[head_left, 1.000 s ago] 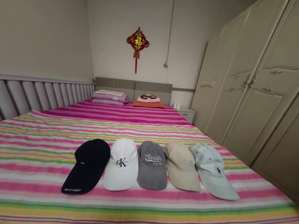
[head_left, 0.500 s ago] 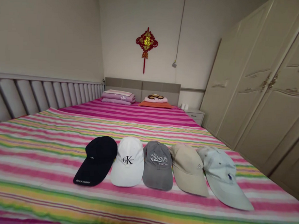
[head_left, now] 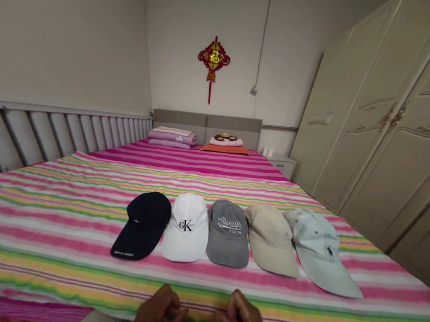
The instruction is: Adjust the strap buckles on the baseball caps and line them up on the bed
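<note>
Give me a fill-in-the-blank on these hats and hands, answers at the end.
The white cap shows the letters ____. The grey cap shows the word ____. The beige cap lies between the grey cap and the ____ cap. The left hand and right hand are at the near edge of the bedspread, in front of a row of ____ caps.

Answers: CK; Always; pale blue; five.

Striped pink-and-green bedsheet (head_left: 214,175) is covering the bed, grey headboard (head_left: 206,121) standing behind it. Folded lilac bedding (head_left: 172,137) and an orange pillow (head_left: 225,149) are sitting at the head end. Red Chinese knot (head_left: 214,58) is hanging on the back wall, thin cable (head_left: 262,46) running down beside it. Cream wardrobe (head_left: 371,142) is lining the right side, slatted panel (head_left: 62,133) the left. Nightstand (head_left: 283,165) is holding small white items (head_left: 265,152), possibly cups.
</note>
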Demonstrator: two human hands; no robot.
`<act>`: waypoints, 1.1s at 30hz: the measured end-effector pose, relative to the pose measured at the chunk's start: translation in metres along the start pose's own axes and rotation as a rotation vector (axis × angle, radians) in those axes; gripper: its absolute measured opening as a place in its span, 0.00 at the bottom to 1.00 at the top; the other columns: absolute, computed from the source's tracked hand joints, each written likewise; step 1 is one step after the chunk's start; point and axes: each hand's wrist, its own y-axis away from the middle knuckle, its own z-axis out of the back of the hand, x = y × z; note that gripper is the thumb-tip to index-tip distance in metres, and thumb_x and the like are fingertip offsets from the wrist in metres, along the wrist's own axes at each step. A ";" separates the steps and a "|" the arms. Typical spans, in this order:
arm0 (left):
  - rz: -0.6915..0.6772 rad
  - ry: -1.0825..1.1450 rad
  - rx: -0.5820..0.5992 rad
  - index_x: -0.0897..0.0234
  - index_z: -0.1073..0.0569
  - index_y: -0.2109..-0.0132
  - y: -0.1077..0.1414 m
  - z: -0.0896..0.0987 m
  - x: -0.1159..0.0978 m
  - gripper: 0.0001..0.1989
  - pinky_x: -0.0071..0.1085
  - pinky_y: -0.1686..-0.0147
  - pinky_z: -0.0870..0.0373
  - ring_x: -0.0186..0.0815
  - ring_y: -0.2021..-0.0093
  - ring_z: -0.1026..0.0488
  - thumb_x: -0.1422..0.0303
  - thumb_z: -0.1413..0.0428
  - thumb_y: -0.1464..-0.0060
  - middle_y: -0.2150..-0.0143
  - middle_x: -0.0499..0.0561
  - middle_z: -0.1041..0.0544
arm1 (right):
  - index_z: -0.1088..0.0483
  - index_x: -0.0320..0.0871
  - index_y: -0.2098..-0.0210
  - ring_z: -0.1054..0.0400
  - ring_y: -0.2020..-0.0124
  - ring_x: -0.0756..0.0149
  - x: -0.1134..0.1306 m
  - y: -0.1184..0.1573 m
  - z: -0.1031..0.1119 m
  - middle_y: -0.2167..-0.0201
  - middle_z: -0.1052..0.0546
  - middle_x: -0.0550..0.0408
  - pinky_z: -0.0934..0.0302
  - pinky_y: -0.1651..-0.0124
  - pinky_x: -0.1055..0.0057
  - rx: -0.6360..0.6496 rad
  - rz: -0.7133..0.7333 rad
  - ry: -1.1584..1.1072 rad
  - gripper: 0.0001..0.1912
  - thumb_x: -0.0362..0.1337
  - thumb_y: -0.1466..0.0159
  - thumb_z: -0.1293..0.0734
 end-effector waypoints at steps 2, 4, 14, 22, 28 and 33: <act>-0.180 -0.191 -0.162 0.60 0.38 0.84 -0.004 0.012 -0.011 0.14 0.25 0.84 0.44 0.28 0.86 0.41 0.61 0.44 0.59 0.86 0.45 0.36 | 0.50 0.45 0.83 0.55 0.85 0.75 0.022 -0.001 0.014 0.87 0.50 0.66 0.57 0.80 0.74 -0.218 0.134 0.105 0.15 0.37 0.45 0.39; -0.332 -0.321 -0.320 0.60 0.42 0.84 -0.014 0.019 -0.030 0.17 0.25 0.85 0.46 0.27 0.88 0.43 0.64 0.47 0.53 0.89 0.43 0.40 | 0.48 0.45 0.82 0.54 0.86 0.74 0.043 0.000 0.028 0.87 0.50 0.66 0.57 0.81 0.75 -0.374 0.282 0.192 0.14 0.36 0.43 0.39; -0.627 -0.621 -0.440 0.69 0.41 0.44 -0.026 0.039 -0.083 0.23 0.27 0.85 0.46 0.30 0.88 0.37 0.74 0.53 0.48 0.87 0.42 0.35 | 0.72 0.32 0.38 0.50 0.89 0.72 0.077 0.000 0.053 0.89 0.46 0.69 0.50 0.84 0.75 -0.561 0.677 0.583 0.41 0.27 0.42 0.41; -0.630 -0.680 -0.448 0.74 0.58 0.38 -0.024 0.032 -0.076 0.33 0.28 0.85 0.48 0.30 0.88 0.39 0.77 0.54 0.49 0.87 0.40 0.37 | 0.70 0.29 0.39 0.52 0.89 0.72 0.076 -0.007 0.048 0.88 0.48 0.69 0.54 0.86 0.75 -0.570 0.714 0.600 0.39 0.26 0.42 0.42; -0.559 -0.663 -0.411 0.74 0.59 0.38 -0.023 0.033 -0.070 0.33 0.28 0.84 0.47 0.31 0.88 0.39 0.75 0.54 0.48 0.86 0.40 0.37 | 0.69 0.29 0.38 0.50 0.89 0.71 0.080 -0.011 0.047 0.89 0.46 0.68 0.55 0.87 0.75 -0.569 0.730 0.610 0.38 0.25 0.42 0.42; -0.462 -0.515 -0.369 0.73 0.49 0.40 -0.023 0.032 -0.063 0.28 0.28 0.85 0.49 0.30 0.89 0.41 0.73 0.54 0.48 0.87 0.41 0.37 | 0.66 0.30 0.38 0.45 0.88 0.70 0.071 -0.014 0.042 0.87 0.37 0.64 0.47 0.84 0.74 -0.522 0.763 0.627 0.37 0.27 0.41 0.42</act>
